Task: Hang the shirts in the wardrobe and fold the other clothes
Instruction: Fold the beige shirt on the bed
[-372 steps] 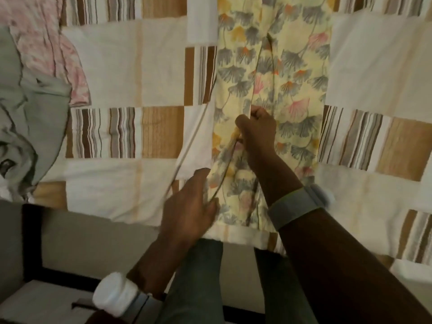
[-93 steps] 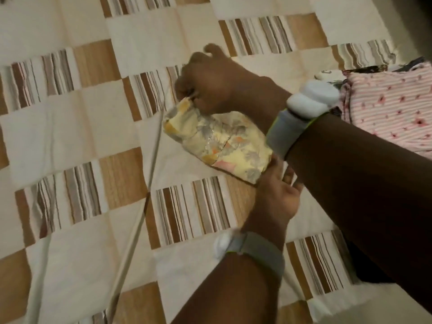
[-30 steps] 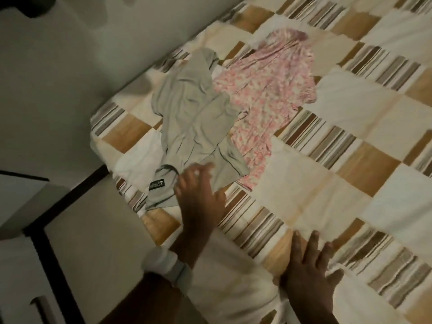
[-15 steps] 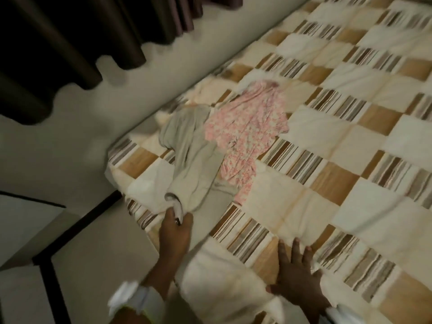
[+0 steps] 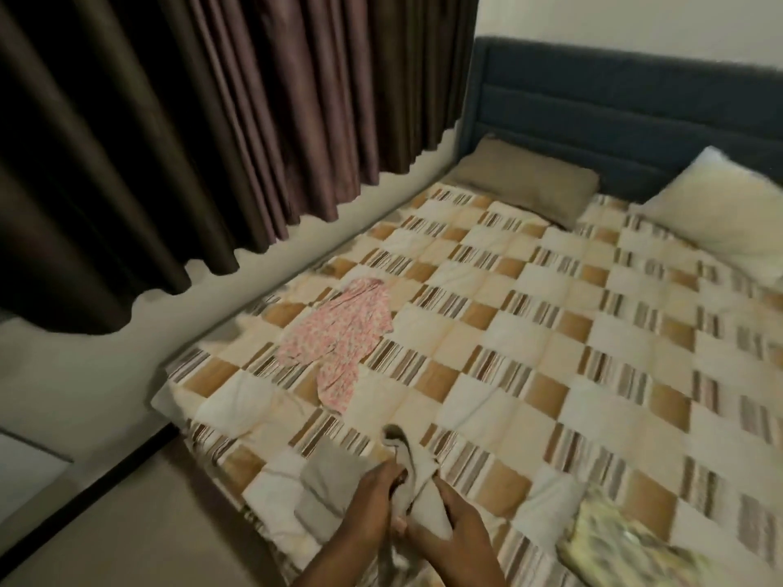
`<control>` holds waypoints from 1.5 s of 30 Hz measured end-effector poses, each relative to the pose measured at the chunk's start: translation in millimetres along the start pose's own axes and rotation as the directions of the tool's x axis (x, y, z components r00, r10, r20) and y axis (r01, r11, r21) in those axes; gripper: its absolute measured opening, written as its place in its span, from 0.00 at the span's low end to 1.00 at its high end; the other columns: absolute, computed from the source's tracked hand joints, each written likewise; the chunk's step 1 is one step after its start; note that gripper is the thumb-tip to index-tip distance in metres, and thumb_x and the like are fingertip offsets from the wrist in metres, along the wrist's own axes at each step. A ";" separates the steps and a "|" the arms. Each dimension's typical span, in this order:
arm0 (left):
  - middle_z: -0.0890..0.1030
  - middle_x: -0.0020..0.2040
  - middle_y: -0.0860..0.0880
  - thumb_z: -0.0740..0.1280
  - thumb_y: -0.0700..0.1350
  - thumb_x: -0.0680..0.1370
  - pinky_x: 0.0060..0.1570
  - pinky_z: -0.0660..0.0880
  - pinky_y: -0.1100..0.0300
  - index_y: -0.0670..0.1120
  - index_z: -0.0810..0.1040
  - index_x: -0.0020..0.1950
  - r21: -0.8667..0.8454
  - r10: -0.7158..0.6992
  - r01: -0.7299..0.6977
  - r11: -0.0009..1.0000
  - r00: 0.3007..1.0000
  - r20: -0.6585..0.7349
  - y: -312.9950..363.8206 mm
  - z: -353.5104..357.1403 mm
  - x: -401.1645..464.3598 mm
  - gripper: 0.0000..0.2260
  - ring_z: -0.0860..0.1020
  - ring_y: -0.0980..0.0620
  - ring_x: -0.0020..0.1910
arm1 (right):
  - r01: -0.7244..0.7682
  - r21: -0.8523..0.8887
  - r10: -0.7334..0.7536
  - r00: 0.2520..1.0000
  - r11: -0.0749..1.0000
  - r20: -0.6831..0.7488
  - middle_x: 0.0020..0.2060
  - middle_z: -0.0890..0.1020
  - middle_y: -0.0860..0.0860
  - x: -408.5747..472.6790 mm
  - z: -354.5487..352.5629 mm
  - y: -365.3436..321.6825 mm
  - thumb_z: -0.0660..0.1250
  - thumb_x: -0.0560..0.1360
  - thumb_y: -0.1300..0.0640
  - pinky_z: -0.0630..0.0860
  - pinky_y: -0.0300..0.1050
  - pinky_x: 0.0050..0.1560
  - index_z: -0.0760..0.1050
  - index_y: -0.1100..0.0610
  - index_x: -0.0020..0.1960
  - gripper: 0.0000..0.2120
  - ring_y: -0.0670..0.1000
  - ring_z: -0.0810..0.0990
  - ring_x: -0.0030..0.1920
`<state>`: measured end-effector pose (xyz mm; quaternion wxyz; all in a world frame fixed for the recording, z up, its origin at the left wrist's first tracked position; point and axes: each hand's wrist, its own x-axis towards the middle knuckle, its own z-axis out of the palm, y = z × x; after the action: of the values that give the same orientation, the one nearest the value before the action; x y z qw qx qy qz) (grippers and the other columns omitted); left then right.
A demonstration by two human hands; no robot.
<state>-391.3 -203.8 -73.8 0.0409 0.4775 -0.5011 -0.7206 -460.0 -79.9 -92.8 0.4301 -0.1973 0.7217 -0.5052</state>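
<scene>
Both hands, left hand (image 5: 373, 497) and right hand (image 5: 449, 523), are gripping the grey garment (image 5: 334, 480) at the bed's (image 5: 551, 332) near edge. Looks barely started on it; yellow floral piece (image 5: 627, 544) sits folded to its right, pink one (image 5: 339, 336) beyond it unfolded.

Two bare hands and forearms at the lower edge of the view.

The left hand (image 5: 367, 506) and the right hand (image 5: 455, 529) wore no gloves and showed no rings. Both forearms were uncovered as far back as the frame edge, with no sleeve over them. Wrists were partly cut off by the bottom border, so any band behind the hands could not be made out.
</scene>
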 end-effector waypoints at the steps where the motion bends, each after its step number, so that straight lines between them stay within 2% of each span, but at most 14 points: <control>1: 0.86 0.50 0.39 0.61 0.45 0.83 0.57 0.79 0.46 0.40 0.85 0.54 0.032 0.011 -0.014 0.999 0.995 0.095 4.0 7.8 -12.8 0.15 0.84 0.39 0.53 | 0.014 0.002 -0.014 1.000 1.000 -0.024 0.66 0.80 0.38 -15.6 -9.8 -11.1 0.83 0.58 0.32 0.76 0.48 0.67 0.75 0.41 0.72 0.46 0.43 0.78 0.67; 4: 0.87 0.48 0.40 0.59 0.37 0.84 0.47 0.82 0.54 0.42 0.87 0.51 0.195 0.040 -0.088 0.977 0.971 0.237 25.4 21.5 -46.6 0.15 0.86 0.45 0.46 | 0.079 -0.102 -0.088 0.993 0.992 -0.083 0.54 0.86 0.39 -40.1 -39.8 -43.7 0.79 0.62 0.30 0.82 0.48 0.58 0.82 0.44 0.62 0.33 0.41 0.84 0.55; 7: 0.86 0.39 0.44 0.59 0.32 0.82 0.35 0.78 0.61 0.39 0.83 0.50 0.367 0.105 -0.259 0.893 0.915 0.391 59.1 27.9 -73.6 0.13 0.84 0.51 0.35 | 0.163 -0.154 -0.178 0.980 0.975 -0.088 0.39 0.87 0.47 -56.9 -72.0 -77.9 0.72 0.71 0.46 0.83 0.50 0.45 0.85 0.51 0.45 0.09 0.47 0.85 0.40; 9: 0.85 0.37 0.41 0.59 0.33 0.81 0.35 0.78 0.60 0.38 0.82 0.46 0.423 0.224 -0.411 0.808 0.878 0.423 84.7 25.0 -81.7 0.13 0.83 0.50 0.34 | 0.213 -0.156 -0.227 0.971 0.964 -0.073 0.31 0.81 0.48 -69.2 -93.9 -102.7 0.65 0.74 0.51 0.75 0.42 0.36 0.81 0.54 0.36 0.11 0.46 0.78 0.32; 12: 0.85 0.41 0.39 0.68 0.42 0.76 0.39 0.78 0.56 0.44 0.84 0.46 0.354 0.468 -0.601 0.717 0.791 0.395 119.0 25.7 -93.5 0.06 0.83 0.47 0.39 | 0.291 -0.178 -0.303 0.952 0.940 -0.045 0.34 0.76 0.55 -79.6 -128.2 -137.9 0.60 0.69 0.52 0.69 0.38 0.34 0.76 0.61 0.40 0.13 0.52 0.72 0.35; 16: 0.77 0.65 0.59 0.76 0.57 0.65 0.55 0.78 0.65 0.57 0.71 0.70 0.301 0.482 -0.683 0.666 0.701 0.525 155.4 42.4 -104.3 0.34 0.78 0.64 0.61 | 0.363 0.030 -0.364 0.930 0.931 0.051 0.43 0.74 0.57 -89.8 -171.8 -186.8 0.67 0.61 0.46 0.73 0.40 0.38 0.72 0.60 0.44 0.20 0.51 0.74 0.41; 19: 0.79 0.59 0.65 0.76 0.48 0.71 0.49 0.75 0.74 0.60 0.70 0.66 0.283 0.412 -0.707 0.648 0.638 0.650 178.1 69.1 -118.7 0.28 0.78 0.74 0.53 | 0.424 0.096 -0.435 0.877 0.901 0.207 0.46 0.80 0.56 -95.2 -202.2 -220.7 0.75 0.62 0.42 0.77 0.43 0.45 0.78 0.57 0.50 0.24 0.51 0.80 0.44; 22: 0.83 0.44 0.60 0.75 0.39 0.78 0.44 0.76 0.73 0.53 0.76 0.54 0.284 0.393 -0.749 0.599 0.584 0.710 194.9 93.4 -121.2 0.13 0.82 0.67 0.43 | 0.505 -0.047 -0.479 0.841 0.862 0.250 0.48 0.85 0.46 -102.9 -222.8 -238.5 0.76 0.66 0.46 0.79 0.39 0.51 0.79 0.55 0.57 0.23 0.47 0.83 0.49; 26: 0.87 0.53 0.49 0.76 0.46 0.74 0.53 0.80 0.58 0.49 0.84 0.57 0.143 0.548 -0.774 0.617 0.553 0.627 215.2 101.2 -117.2 0.13 0.85 0.51 0.54 | 0.479 -0.319 -0.490 0.870 0.818 0.053 0.49 0.86 0.52 -102.2 -252.6 -227.4 0.79 0.65 0.57 0.79 0.45 0.52 0.83 0.54 0.55 0.19 0.50 0.84 0.50; 31: 0.83 0.64 0.47 0.76 0.43 0.74 0.64 0.79 0.52 0.47 0.78 0.69 0.162 0.443 -0.780 0.605 0.498 0.746 235.5 94.9 -106.6 0.23 0.82 0.46 0.64 | 0.423 -0.408 -0.523 0.835 0.809 -0.172 0.42 0.87 0.51 -102.5 -282.3 -208.5 0.76 0.76 0.57 0.79 0.41 0.45 0.87 0.51 0.45 0.03 0.50 0.84 0.46; 36: 0.83 0.63 0.48 0.78 0.39 0.73 0.59 0.81 0.53 0.49 0.77 0.70 0.185 0.466 -0.802 0.568 0.498 0.731 240.6 88.4 -96.5 0.26 0.82 0.47 0.62 | 0.424 -0.365 -0.545 0.758 0.829 -0.359 0.42 0.83 0.59 -103.8 -289.2 -207.1 0.74 0.71 0.38 0.76 0.45 0.45 0.84 0.61 0.45 0.24 0.51 0.81 0.43; 40: 0.85 0.55 0.50 0.80 0.50 0.73 0.52 0.83 0.51 0.50 0.83 0.61 0.416 0.475 -0.866 0.278 0.500 0.724 255.0 74.8 -89.6 0.18 0.84 0.50 0.54 | 0.550 -0.395 -0.675 0.643 0.736 -0.362 0.39 0.81 0.64 -103.4 -295.8 -214.5 0.74 0.70 0.34 0.74 0.47 0.37 0.83 0.66 0.44 0.32 0.57 0.78 0.37; 42: 0.86 0.46 0.49 0.79 0.63 0.68 0.46 0.82 0.42 0.49 0.87 0.51 0.568 0.480 -0.809 0.148 0.561 0.674 263.5 63.6 -86.6 0.21 0.84 0.47 0.47 | 0.572 -0.389 -0.691 0.628 0.722 -0.359 0.40 0.84 0.61 -104.5 -299.4 -220.6 0.76 0.72 0.39 0.78 0.57 0.41 0.86 0.62 0.46 0.23 0.61 0.81 0.42; 45: 0.86 0.39 0.53 0.80 0.55 0.71 0.42 0.83 0.46 0.53 0.88 0.43 0.582 0.518 -0.798 0.156 0.568 0.640 277.7 46.5 -80.9 0.08 0.84 0.52 0.39 | 0.539 -0.484 -0.710 0.634 0.690 -0.306 0.40 0.87 0.46 -99.3 -309.3 -226.8 0.74 0.75 0.48 0.81 0.50 0.45 0.87 0.43 0.48 0.03 0.54 0.84 0.45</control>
<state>-498.0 -265.8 191.9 0.0472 0.0489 -0.9340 -0.3507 -692.8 71.2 190.0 -0.0064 -0.3825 0.7638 -0.5199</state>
